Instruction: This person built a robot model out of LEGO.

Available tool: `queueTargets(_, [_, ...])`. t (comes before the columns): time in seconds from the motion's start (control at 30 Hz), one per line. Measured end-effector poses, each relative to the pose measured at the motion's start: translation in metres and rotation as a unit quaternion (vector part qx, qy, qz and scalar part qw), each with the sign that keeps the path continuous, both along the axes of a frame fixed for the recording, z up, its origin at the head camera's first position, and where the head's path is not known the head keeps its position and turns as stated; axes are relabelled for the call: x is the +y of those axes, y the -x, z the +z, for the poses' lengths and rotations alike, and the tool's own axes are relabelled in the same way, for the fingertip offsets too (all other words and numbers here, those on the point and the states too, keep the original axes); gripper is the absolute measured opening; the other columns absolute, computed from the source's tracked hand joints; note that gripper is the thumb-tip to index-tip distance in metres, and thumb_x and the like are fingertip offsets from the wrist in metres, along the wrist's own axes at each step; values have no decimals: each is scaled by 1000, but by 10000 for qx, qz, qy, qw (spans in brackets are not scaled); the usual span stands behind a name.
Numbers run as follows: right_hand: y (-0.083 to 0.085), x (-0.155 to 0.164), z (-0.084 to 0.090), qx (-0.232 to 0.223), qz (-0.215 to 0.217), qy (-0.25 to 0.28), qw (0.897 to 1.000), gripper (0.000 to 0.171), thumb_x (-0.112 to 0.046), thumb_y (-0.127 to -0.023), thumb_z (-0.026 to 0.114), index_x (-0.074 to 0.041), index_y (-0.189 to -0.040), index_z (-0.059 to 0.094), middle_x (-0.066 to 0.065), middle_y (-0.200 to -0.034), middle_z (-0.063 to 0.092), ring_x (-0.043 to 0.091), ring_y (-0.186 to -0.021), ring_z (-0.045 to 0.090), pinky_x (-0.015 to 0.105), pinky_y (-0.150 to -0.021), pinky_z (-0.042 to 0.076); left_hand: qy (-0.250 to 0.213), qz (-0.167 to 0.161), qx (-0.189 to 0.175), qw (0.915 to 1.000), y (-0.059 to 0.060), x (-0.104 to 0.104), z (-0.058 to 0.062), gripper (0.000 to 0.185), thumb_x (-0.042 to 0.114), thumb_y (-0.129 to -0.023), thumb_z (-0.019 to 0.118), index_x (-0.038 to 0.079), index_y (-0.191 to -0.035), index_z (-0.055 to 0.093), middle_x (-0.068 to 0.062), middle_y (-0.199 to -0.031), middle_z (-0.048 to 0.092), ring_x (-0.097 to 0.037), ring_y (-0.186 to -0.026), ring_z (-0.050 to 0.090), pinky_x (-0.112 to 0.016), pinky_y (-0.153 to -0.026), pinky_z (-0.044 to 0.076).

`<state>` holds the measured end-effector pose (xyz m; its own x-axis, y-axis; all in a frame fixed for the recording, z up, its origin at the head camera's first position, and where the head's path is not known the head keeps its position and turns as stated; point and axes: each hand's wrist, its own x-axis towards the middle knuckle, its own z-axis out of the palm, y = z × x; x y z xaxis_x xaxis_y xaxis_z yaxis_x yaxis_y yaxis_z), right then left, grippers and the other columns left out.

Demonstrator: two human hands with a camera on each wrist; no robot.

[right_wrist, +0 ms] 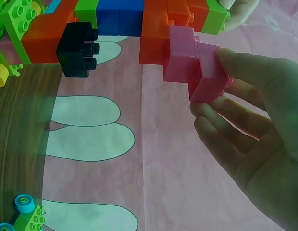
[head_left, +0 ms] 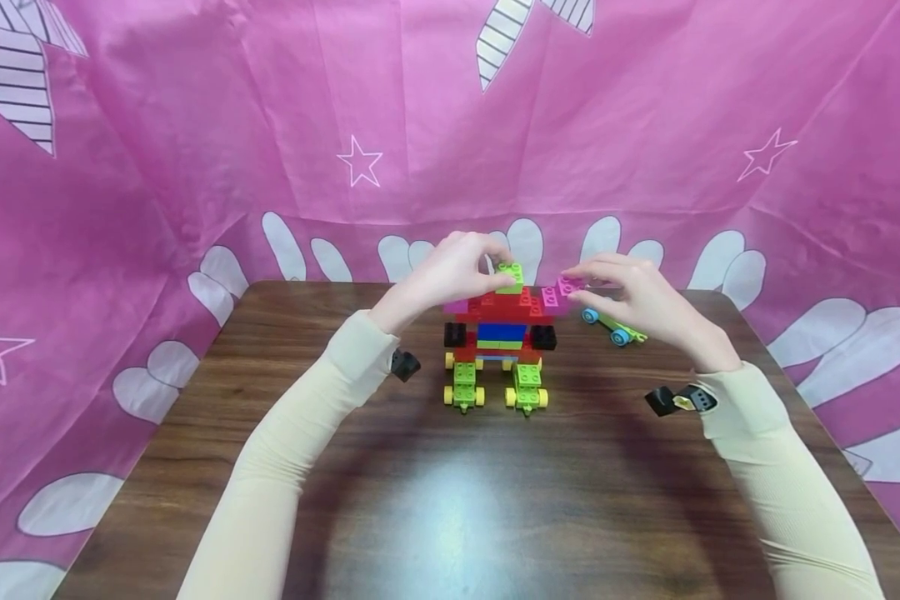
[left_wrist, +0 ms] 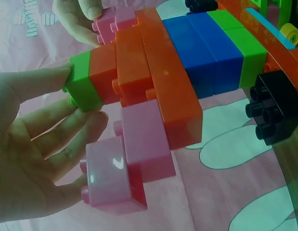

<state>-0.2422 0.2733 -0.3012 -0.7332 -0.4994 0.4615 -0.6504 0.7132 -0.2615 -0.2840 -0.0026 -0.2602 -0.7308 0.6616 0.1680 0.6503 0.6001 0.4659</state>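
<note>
A pink sheet printed with stars and white shapes drapes behind and around a dark wooden table. At the table's 12 o'clock stands a block figure, upright on two green wheeled feet, its long axis vertical and its pink arms reaching out toward 3 and 9 o'clock. The left hand pinches the green brick on top, fingers curled against it. The right hand clamps thumb and fingers on the pink brick at the 3 o'clock arm end. A small green cart with blue wheels lies just beyond that hand, near 2 o'clock. Judgement: the bricks are light, rigid and smooth; the outstretched arms look liable to snap off at the studs, so support is best taken at the red body rather than the arm tips.
</note>
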Motion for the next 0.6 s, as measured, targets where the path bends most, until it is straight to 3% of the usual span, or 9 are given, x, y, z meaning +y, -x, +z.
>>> queueTargets(0.23, [0,1,-3,-43,81,109,9999,36,-14,-83,80,-12,-118,73,3,-107,74,19,-95,71,-2,-84,42,-210,-228,37,9995,1,-6,-5,31,33,-91,72,15,-116,73,0,-111,75,-14,-87,69,-25,-81,56])
queueTargets(0.6, [0,3,-3,-61,-17,83,9999,36,-16,-84,79,-14,-120,72,2,-110,73,18,-101,69,0,-86,43,-402,-243,-59,9989,3,-14,-7,36,34,-90,73,14,-120,72,-2,-111,75,-15,-94,69,-26,-85,57])
